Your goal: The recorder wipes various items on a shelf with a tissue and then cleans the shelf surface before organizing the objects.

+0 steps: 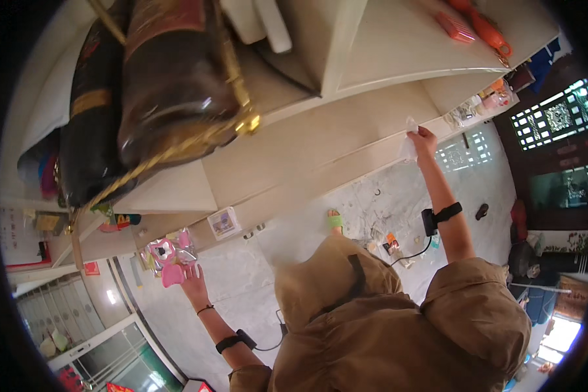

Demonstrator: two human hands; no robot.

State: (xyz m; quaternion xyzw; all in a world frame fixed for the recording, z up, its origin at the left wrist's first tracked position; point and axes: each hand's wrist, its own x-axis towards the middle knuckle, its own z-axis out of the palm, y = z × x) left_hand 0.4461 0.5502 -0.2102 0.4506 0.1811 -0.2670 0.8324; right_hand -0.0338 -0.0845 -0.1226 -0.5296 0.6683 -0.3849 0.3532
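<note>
My right hand (425, 142) grips a crumpled white wipe or tissue (408, 147) at the front edge of the pale shelf (362, 139). On the other side, my left hand (194, 283) has its fingers apart. It is right beside a pink plastic item (172, 276), and I cannot tell whether the fingertips touch it. Just above that lies a pink-framed object (161, 250), possibly a small mirror, among clear plastic packaging (187, 247) on the shelf end. A small white box with a picture (224, 223) stands on the same ledge, between my hands.
Large dark bottles or packages (176, 93) with a gold cord (247, 122) loom close at upper left. An orange-red tool (485, 29) lies on the upper shelf. Small items (470, 110) fill the ledge's right end. Litter (384, 240) is scattered over the pale floor (235, 279).
</note>
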